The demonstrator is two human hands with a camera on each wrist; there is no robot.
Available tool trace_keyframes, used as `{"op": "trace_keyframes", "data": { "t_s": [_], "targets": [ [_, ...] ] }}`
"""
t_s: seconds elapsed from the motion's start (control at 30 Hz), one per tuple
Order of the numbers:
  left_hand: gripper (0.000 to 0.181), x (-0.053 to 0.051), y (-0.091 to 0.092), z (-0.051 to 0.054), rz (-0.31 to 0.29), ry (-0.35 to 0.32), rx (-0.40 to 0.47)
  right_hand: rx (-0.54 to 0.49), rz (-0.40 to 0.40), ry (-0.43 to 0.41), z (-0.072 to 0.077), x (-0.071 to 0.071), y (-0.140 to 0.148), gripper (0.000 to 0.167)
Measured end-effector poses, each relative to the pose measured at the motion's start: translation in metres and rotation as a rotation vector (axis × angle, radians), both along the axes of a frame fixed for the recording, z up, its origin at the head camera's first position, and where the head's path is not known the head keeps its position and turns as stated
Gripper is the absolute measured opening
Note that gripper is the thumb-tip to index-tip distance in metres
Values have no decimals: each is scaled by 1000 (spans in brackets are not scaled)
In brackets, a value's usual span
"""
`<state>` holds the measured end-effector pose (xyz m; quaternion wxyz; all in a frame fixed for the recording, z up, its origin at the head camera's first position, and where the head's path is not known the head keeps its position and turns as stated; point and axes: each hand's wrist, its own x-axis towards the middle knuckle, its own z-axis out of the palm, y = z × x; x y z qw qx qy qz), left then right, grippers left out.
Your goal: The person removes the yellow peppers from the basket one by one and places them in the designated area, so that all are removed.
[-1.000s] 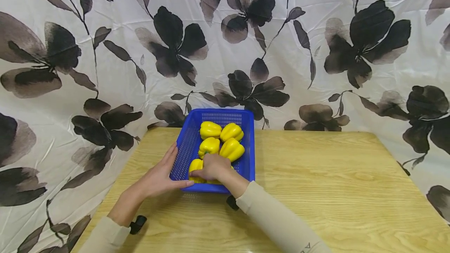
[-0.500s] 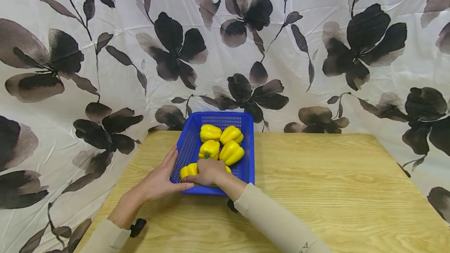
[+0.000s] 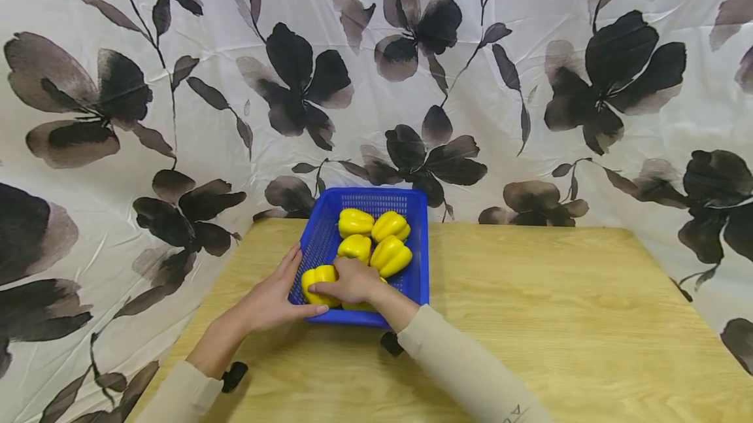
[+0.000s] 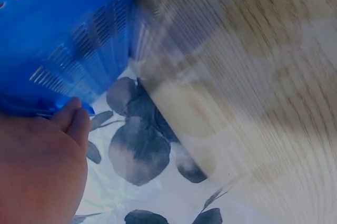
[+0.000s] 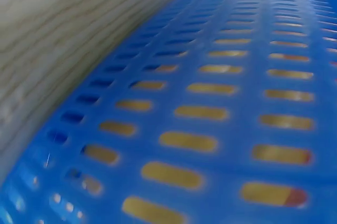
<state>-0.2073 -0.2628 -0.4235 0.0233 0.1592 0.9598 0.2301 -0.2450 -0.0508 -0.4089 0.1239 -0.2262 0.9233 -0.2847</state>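
Observation:
A blue plastic basket (image 3: pixel 423 256) with slotted sides stands on the table, holding several yellow bell peppers (image 3: pixel 391 255). My left hand (image 3: pixel 267 299) holds its near left corner, thumb along the front rim and fingers against the left side. In the left wrist view, the fingers (image 4: pixel 78 124) meet the blue rim. My right hand (image 3: pixel 355 281) reaches inside over the front rim and grips the front-left yellow bell pepper (image 3: pixel 317 276), its thumb across that pepper. Another pepper beside it is partly covered by this hand. In the right wrist view, yellow shows through the slotted basket wall (image 5: pixel 237 129).
The wooden table (image 3: pixel 529 305) extends to the right of the basket. Behind it hangs a white cloth (image 3: pixel 506 161) with dark flowers. Black objects (image 3: pixel 234 376) show at both wrists.
My right hand has turned the front-left pepper and shifted it slightly left in the basket. The left hand keeps its place at the corner. The head view has shifted slightly.

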Motion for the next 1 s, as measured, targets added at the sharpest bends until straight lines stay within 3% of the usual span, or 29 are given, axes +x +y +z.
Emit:
{"op": "trace_keyframes", "data": {
  "t_s": [0.2,0.43,0.8,1.0],
  "targets": [
    [128,3,-3,0,8,-1,-1,-298,-64,-22,1,1,3,80],
    [126,0,0,3,2,4,34,-526,-127,15,12,5,14,81],
    [126,-2,2,0,2,-15,28,-684,-76,-103,37,18,55,72],
    [130,-2,2,3,-5,-26,52,-709,-81,-143,45,21,76,73]
  ]
}}
